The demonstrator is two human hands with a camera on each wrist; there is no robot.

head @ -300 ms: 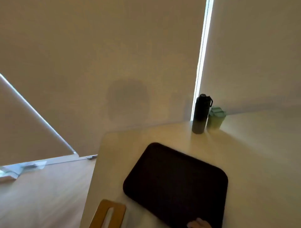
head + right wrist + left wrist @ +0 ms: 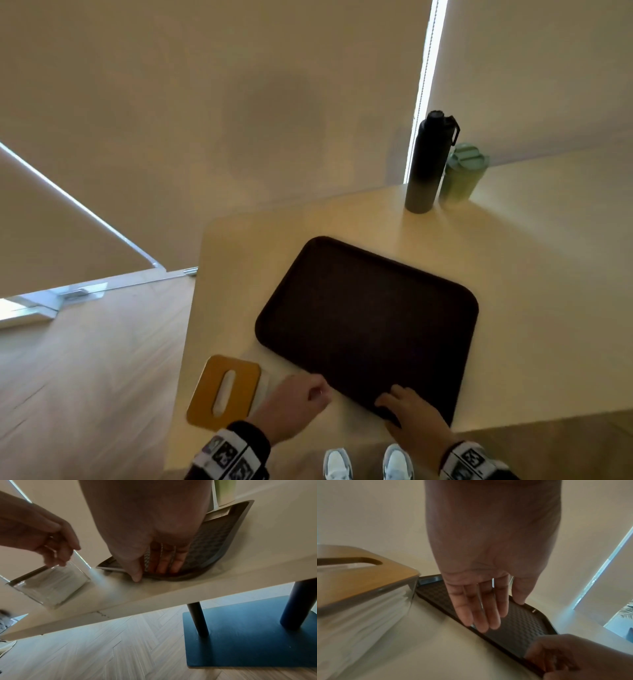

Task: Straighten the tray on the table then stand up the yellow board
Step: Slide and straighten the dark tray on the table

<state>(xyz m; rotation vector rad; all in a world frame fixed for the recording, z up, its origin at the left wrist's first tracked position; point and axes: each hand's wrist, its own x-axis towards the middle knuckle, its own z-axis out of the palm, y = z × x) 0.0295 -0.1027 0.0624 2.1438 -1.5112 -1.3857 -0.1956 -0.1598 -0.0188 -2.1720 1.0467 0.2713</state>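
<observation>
My right hand (image 2: 411, 416) pinches the tray's (image 2: 370, 318) near rim, thumb outside; my left hand (image 2: 294, 404) hangs loose, empty, beside the yellow board (image 2: 224, 390).

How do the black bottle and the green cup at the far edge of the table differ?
The black bottle is taller and slimmer; the green cup is shorter and stouter. The black bottle fades from black to grey at its base and its cap has a loop handle; the green cup is pale green throughout with a flat lid. Both stand upright, side by side, on the table.
</observation>
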